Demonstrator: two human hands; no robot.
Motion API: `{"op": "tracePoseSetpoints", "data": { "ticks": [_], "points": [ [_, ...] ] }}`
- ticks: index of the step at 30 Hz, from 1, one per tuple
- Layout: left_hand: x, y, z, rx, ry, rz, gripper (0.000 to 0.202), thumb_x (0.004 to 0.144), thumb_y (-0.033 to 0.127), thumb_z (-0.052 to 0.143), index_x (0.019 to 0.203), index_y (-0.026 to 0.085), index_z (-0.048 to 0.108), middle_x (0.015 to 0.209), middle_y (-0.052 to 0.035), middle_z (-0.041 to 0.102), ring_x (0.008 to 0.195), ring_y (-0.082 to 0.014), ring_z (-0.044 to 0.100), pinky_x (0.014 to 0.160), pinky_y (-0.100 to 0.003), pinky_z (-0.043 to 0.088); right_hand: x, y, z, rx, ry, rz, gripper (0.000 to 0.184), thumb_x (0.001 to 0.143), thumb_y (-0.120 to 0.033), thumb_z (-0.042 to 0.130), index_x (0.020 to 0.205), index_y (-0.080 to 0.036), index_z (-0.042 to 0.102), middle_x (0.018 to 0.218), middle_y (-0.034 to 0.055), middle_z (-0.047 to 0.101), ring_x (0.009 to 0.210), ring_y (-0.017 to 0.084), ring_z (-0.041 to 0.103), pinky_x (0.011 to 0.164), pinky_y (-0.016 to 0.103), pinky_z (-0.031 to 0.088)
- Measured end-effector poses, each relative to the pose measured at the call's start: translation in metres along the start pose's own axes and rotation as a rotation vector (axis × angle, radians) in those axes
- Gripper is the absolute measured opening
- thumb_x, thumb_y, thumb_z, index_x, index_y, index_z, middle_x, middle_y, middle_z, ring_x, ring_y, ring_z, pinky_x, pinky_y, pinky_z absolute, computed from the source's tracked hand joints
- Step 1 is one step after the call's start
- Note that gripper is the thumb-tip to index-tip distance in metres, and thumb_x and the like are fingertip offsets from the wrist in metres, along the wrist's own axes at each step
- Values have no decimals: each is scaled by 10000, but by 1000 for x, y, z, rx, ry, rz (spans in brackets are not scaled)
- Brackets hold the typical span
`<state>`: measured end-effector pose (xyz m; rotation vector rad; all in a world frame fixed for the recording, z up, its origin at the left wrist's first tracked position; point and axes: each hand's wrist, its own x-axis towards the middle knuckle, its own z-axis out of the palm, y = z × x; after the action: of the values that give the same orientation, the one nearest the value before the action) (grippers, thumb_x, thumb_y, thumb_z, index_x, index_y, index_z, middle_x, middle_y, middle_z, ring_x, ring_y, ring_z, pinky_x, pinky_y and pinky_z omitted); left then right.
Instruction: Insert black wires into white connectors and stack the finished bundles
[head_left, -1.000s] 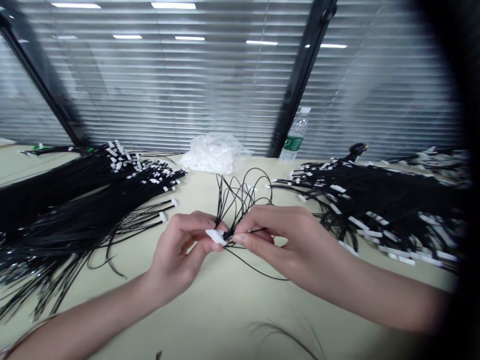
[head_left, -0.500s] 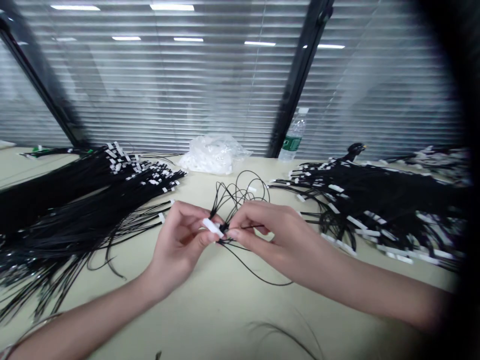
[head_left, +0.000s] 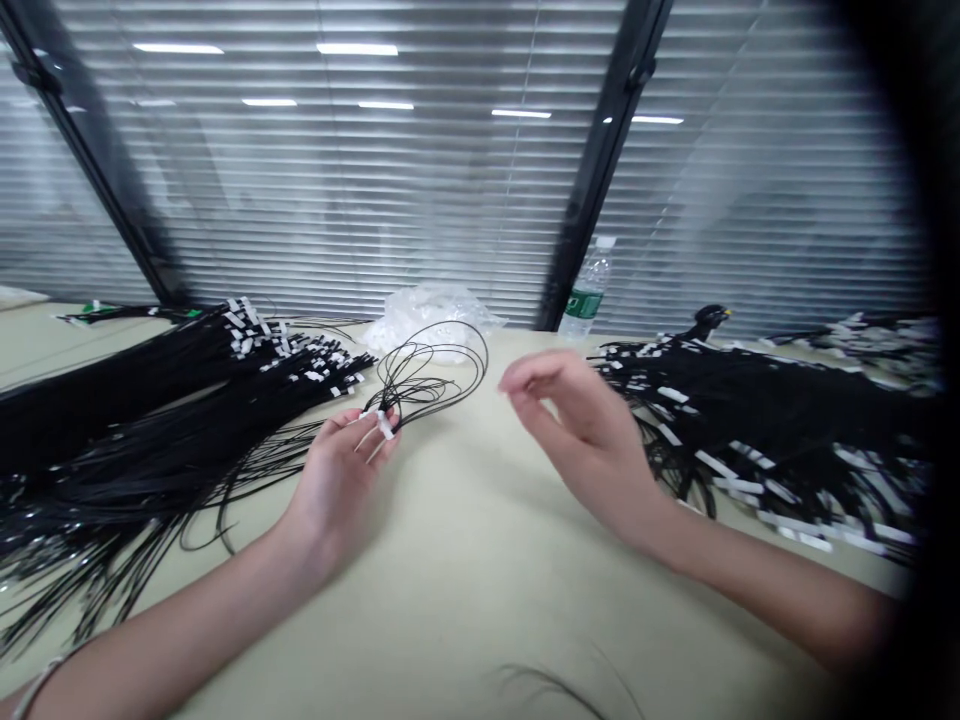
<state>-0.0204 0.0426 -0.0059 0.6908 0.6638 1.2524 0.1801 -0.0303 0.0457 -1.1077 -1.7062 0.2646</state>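
My left hand (head_left: 349, 455) is closed on a small looped bundle of thin black cables (head_left: 431, 385) with white tags or connectors (head_left: 385, 425) at the gathered end. The loops fan out to the right of the fingers, above the table. My right hand (head_left: 581, 430) is in the air, apart from the bundle. Its fingers are curled, with thumb and index tips close together, and nothing shows between them. Beyond it, partly behind the wrist, lies a large pile of black cables (head_left: 757, 400) with white tags.
On the left of the table (head_left: 450, 600) lie long black cables (head_left: 187, 430) with white ends. A clear plastic bag (head_left: 427, 305) and a water bottle (head_left: 587, 290) stand by the window blinds (head_left: 360, 180). A few thin dark strands (head_left: 559, 685) lie near the front edge.
My right hand has let go of the cable bundle and moved right and up. My left hand has carried the bundle a little to the left, and its loops now hang free.
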Motion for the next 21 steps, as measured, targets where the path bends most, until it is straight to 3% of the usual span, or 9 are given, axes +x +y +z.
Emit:
{"op": "tracePoseSetpoints", "data": {
  "ticks": [2,4,6,8,11,14,21],
  "points": [
    [-3,1,3,25,-35,-25,105,703,117,652,774,165,592,850,-22,629,967,-181,598,891,-294,462,-11,-2,10,53,-262,97,141,837,-100,417,838,-201,516,851,-17,551,813,107,523,757,270,416],
    [-7,1,8,31,-81,-69,112,722,122,637,814,173,599,892,-25,632,1007,-177,579,903,-286,454,-23,-2,24,139,-443,261,140,837,-141,443,937,-210,511,972,1,557,904,123,522,828,299,409],
    [-12,1,12,35,-129,-130,131,740,126,621,857,182,599,947,-35,634,1011,-171,574,893,-280,459,-30,-2,37,313,-460,400,271,842,-258,498,1104,-224,440,1131,33,503,1052,145,474,911,323,381],
    [-16,0,15,62,-193,-200,160,751,131,613,898,191,596,976,-47,635,969,-175,591,850,-282,481,-32,-2,47,530,-471,513,416,802,-343,572,1160,-225,396,1162,47,485,1102,160,455,933,323,376],
    [-21,-2,18,133,-313,-274,173,763,125,598,926,185,593,938,-63,644,900,-181,614,792,-279,503,-27,-3,52,788,-420,620,332,759,-359,628,1016,-201,489,1051,30,549,1071,169,488,962,325,350],
    [-21,-5,18,178,-351,-288,161,760,107,601,910,166,603,938,-64,651,930,-184,611,861,-292,489,-24,0,54,859,-268,655,248,815,-398,546,949,-190,523,1021,25,572,1066,162,496,1000,337,308],
    [-11,-10,9,253,-181,-197,236,690,67,664,893,157,585,919,-86,672,969,-200,614,945,-315,450,-27,15,48,910,-66,718,260,786,-371,583,944,-166,563,1061,38,576,1074,155,502,1014,322,293]
  ]
}}
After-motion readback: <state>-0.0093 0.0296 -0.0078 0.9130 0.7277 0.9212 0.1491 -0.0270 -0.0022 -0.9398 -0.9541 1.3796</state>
